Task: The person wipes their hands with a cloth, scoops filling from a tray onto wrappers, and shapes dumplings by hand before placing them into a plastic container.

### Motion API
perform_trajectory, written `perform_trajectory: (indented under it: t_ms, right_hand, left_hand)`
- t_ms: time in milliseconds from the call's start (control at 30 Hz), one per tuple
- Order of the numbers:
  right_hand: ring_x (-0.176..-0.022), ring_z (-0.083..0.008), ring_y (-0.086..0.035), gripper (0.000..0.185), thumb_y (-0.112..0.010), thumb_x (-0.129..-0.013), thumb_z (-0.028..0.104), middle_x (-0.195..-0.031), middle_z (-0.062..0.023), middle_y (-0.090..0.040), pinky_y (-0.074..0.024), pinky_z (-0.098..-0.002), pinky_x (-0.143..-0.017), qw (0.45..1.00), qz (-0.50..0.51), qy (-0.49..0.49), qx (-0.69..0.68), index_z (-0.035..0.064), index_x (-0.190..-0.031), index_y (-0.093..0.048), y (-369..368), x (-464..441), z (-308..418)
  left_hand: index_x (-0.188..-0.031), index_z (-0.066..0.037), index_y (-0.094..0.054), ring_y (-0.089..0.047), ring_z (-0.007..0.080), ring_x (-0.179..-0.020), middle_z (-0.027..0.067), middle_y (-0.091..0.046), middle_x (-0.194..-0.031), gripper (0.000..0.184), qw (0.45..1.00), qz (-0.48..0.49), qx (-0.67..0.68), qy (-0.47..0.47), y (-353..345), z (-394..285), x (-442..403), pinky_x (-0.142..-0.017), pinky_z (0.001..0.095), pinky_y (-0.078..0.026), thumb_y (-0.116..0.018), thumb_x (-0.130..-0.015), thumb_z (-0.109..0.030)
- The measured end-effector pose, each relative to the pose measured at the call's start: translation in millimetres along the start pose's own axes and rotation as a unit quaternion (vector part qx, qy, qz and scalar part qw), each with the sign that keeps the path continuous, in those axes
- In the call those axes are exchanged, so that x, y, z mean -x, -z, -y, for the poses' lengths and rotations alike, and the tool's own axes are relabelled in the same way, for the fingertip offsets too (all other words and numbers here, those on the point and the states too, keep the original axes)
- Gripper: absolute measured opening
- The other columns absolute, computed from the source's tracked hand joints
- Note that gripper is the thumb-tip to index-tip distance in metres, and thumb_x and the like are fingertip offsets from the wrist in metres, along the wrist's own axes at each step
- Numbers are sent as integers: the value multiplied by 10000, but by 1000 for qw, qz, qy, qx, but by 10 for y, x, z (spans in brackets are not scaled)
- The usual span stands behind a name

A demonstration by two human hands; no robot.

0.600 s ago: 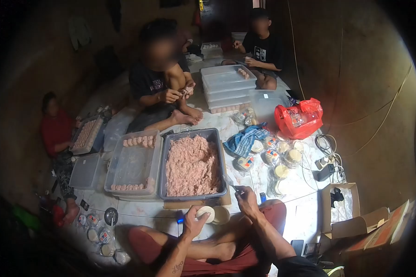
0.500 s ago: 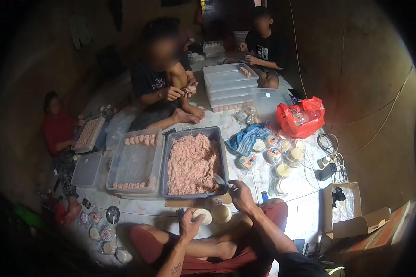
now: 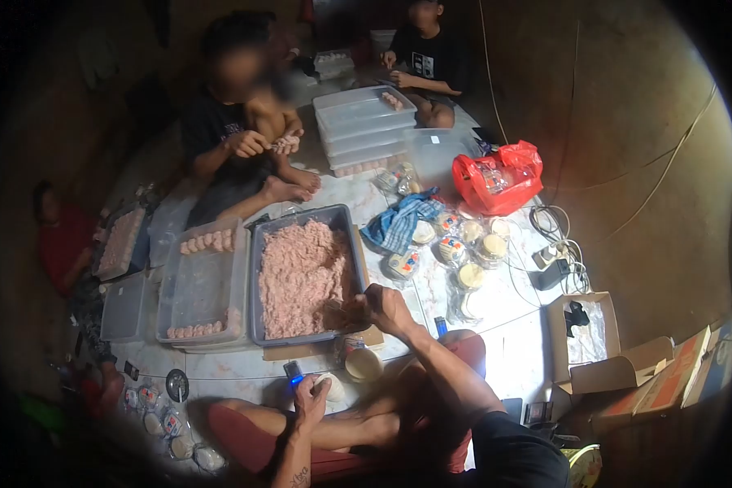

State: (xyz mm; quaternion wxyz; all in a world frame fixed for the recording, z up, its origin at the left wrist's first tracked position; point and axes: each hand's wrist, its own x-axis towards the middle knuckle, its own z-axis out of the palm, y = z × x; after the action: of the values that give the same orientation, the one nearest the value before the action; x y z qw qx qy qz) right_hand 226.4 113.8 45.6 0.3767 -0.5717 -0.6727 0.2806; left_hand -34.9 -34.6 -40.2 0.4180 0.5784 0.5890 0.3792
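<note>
My left hand (image 3: 311, 398) holds a pale round wrapper (image 3: 331, 385) above my crossed legs, its fingers closed on the edge. My right hand (image 3: 384, 311) is closed at the lower right corner of a grey tub (image 3: 257, 305); the utensil it seems to grip is blurred against the tub's edge. Pink minced filling (image 3: 301, 272) fills much of the tub. Between my hands, a stack of round wrappers (image 3: 363, 365) stands near the tub's front edge.
A clear tray (image 3: 203, 281) with dumplings is left of the tub. Stacked boxes (image 3: 366, 122), a blue cloth (image 3: 398, 224), a red bag (image 3: 500, 183) and wrapper packs (image 3: 469, 276) lie beyond and right. Cardboard boxes (image 3: 586, 342) stand right. Several people sit around.
The view has shifted, so the scene sits further left and up. My right hand has moved to the tub's corner, over its edge. My left hand has lowered slightly with the wrapper.
</note>
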Motion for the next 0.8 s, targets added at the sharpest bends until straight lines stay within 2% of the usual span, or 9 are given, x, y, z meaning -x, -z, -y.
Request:
perform_trajectory:
  t_ms: [133,200,267,367,500,600,700,733,800]
  right_hand:
    - [-769,-525,-624,499,-528,-1005,314,-739,-328,-614,-477,-563,-672,996,-17,-2,88,-66,-702,-643,131,-233,-412]
    - [-831,-502,-630,260,-584,-934,218,-801,-322,-623,-487,-557,-714,997,-39,3,63,-38,-931,-632,151,-466,-732]
    - [-900,-479,-635,254,-633,-886,192,-911,-296,-645,-502,-532,-768,994,-65,1,90,-1,-1047,-603,88,-855,-1197]
    - [-985,-476,-605,407,-699,-844,237,-1074,-290,-606,-509,-513,-843,978,-95,-19,184,23,-1165,-567,214,-1392,-1346]
    - [-1155,-472,-530,685,-664,-846,460,-1171,-306,-551,-436,-547,-979,943,-76,-90,313,42,-1354,-475,318,-2066,-1596]
    - [-1335,-444,-426,685,-624,-846,530,-1379,-316,-492,-405,-557,-1015,870,-194,-133,434,78,-1350,-521,96,-2182,-2013]
    - [-1263,-365,-511,401,-471,-971,363,-1221,-210,-616,-406,-540,-980,911,-79,-179,364,123,-1251,-631,51,-2381,-2504]
    - [-1097,-389,-622,322,-444,-976,291,-1040,-217,-666,-452,-533,-928,929,-30,-148,339,109,-1101,-678,155,-2434,-2454]
    - [-1025,-414,-637,309,-443,-971,272,-996,-234,-667,-469,-532,-888,947,-121,-118,272,79,-1072,-662,275,-2451,-2390]
  left_hand:
    - [-969,-2,-662,-586,112,-760,45,-675,-843,176,1000,11,-29,4,-30,-63,-49,-698,293,-475,-674,-948,-176]
    - [-964,-1,-660,-579,110,-751,43,-671,-837,176,999,17,-31,12,-59,-32,-56,-690,290,-470,-672,-950,-176]
    - [-906,-1,-668,-581,118,-677,56,-665,-758,208,1000,-9,9,-3,-78,49,-47,-636,298,-467,-724,-906,-202]
    - [-904,-7,-664,-581,116,-683,52,-664,-761,198,999,-11,23,21,-65,61,-17,-634,296,-468,-727,-906,-195]
    - [-909,-17,-668,-611,127,-717,75,-678,-781,194,999,-11,-10,51,-13,26,-3,-648,300,-484,-737,-894,-197]
    - [-954,-25,-669,-612,108,-756,37,-680,-832,207,996,-15,24,87,-32,-99,-27,-685,283,-501,-733,-897,-213]
    - [-998,-31,-669,-617,117,-807,33,-681,-901,196,985,-21,61,161,-36,-150,-41,-727,287,-510,-722,-895,-188]
    - [-1000,-27,-667,-615,117,-811,38,-678,-903,194,983,-26,75,164,-49,-253,-87,-733,287,-510,-721,-894,-181]
    - [-1003,-23,-665,-614,118,-815,42,-675,-904,193,981,-27,90,168,-62,-253,-108,-739,287,-509,-719,-894,-173]
